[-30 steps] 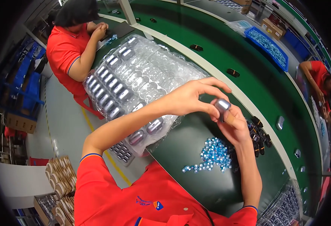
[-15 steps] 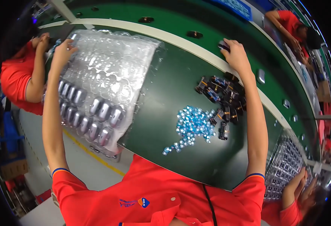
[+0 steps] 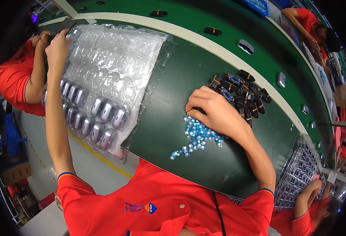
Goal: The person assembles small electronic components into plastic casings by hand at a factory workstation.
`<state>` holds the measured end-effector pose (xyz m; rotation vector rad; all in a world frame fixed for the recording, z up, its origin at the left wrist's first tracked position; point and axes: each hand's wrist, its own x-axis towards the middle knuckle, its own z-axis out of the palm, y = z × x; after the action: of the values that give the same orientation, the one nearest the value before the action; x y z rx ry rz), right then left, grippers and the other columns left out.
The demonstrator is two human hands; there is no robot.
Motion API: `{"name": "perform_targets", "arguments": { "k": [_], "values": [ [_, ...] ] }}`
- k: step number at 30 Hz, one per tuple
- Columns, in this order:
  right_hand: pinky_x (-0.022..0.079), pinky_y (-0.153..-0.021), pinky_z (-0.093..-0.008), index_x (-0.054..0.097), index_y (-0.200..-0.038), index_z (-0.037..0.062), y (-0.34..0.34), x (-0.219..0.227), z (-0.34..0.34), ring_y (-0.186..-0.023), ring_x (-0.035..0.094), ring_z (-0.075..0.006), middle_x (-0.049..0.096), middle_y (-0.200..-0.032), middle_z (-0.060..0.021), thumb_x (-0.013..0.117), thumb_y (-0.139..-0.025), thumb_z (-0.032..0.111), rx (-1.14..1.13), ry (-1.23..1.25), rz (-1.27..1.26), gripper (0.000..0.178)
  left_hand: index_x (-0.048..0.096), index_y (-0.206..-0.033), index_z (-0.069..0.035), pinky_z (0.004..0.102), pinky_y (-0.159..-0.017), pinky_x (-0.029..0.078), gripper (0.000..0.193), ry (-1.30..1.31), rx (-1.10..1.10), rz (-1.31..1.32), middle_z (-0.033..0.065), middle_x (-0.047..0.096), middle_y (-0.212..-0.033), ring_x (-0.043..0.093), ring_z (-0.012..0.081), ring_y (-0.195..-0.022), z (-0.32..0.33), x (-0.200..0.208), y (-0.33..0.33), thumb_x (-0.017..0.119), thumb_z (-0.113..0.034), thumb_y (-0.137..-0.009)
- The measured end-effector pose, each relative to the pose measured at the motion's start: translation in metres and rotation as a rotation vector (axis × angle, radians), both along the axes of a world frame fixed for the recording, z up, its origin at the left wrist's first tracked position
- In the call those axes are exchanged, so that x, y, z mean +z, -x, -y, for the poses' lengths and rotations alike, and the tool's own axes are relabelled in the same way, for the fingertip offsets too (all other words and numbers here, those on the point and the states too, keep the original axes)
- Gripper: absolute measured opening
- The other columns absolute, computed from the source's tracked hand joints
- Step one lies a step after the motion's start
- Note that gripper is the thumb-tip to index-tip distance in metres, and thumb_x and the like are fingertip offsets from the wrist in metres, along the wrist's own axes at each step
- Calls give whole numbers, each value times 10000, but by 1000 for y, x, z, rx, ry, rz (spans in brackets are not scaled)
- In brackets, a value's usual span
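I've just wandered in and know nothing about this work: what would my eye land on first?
Probably the heap of shiny blue pieces on the dark green tabletop, with the right hand at its far edge and a cluster of black parts beyond, to the right. Next comes the large clear plastic tray to the left, with rounded grey cases in its nearer part and the left hand by its far left corner.

A dark green tabletop (image 3: 165, 86) stretches beneath the person's right hand (image 3: 210, 106). On it, small blue-and-white pieces (image 3: 198, 137) lie heaped just nearer than that hand's fingertips; banded black parts (image 3: 251, 98) cluster beyond its knuckles. Well to its left lies a clear plastic blister tray (image 3: 114, 67), one far corner near the left hand (image 3: 59, 49).
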<state>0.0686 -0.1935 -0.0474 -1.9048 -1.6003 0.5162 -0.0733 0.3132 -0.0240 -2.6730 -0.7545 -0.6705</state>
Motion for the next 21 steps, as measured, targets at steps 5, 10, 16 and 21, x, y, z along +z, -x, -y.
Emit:
{"name": "perform_targets", "arguments": {
  "k": [5, 10, 16, 21],
  "values": [
    [518, -828, -329, 659, -932, 7, -10, 8, -5, -887, 640, -233, 675, -911, -75, 693, -842, 64, -37, -54, 32, 112, 674, -1222, -142, 309, -839, 518, 338, 488, -502, 268, 77, 730, -985, 702, 173, -934, 137, 24, -51, 686, -150, -884],
    [539, -783, -283, 656, -971, -25, -52, 11, -14, -833, 659, -143, 691, -920, -67, 669, -890, 51, -406, -162, -557, 112, 632, -1251, -60, 292, -902, 523, 358, 1427, -754, 304, 88, 649, -1143, 666, 184, -1042, 244, 2, -89, 668, -70, -895],
    [551, -758, -261, 662, -982, -55, -71, -10, -11, -832, 676, -143, 693, -918, -101, 672, -892, 29, -484, -378, -894, 123, 595, -1206, 3, 323, -932, 536, 354, 1649, -837, 257, 105, 630, -1147, 635, 225, -1121, 300, -10, -106, 657, 60, -863],
    [555, -735, -250, 664, -975, -52, -70, -8, -9, -797, 683, -137, 698, -902, -96, 679, -878, 17, -562, -420, -838, 120, 605, -1170, 14, 351, -953, 544, 339, 1586, -952, 227, 121, 631, -1172, 621, 236, -1149, 309, -8, -110, 646, 103, -845]
  ]
}}
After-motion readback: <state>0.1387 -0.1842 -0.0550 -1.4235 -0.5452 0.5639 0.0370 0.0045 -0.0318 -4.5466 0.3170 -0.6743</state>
